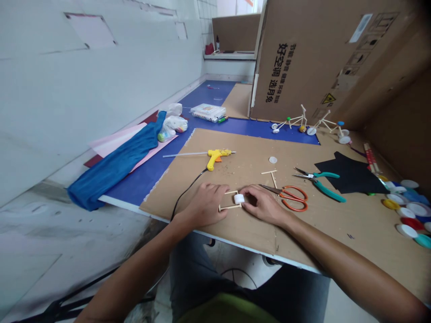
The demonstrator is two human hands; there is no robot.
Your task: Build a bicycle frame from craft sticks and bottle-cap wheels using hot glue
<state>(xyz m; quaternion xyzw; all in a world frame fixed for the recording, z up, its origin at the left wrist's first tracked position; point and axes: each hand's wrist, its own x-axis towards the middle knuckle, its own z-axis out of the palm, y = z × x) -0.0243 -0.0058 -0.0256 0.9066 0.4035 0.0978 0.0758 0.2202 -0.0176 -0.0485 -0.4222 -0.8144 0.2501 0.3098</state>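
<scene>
A small frame of thin wooden sticks [230, 207] lies low over the cardboard between my hands. My left hand [208, 204] is closed on its left end, the fingertips partly hidden from view. At the right end of the frame sits a white bottle cap [239, 198], pinched by the curled fingers of my right hand [264, 204]. Just right of that hand are orange-handled scissors [293, 196], their tips close to the knuckles. Beyond them lie a T-shaped pair of joined sticks [273, 178] and a flat white disc [273, 159].
A yellow glue gun [215, 158] lies ahead, its cord running left of my left hand. Teal-handled pliers [323, 181], black sheet [350, 175] and several bottle caps [406, 230] are at right. Stick-and-cap models [296, 121] stand before a large cardboard box [303, 63].
</scene>
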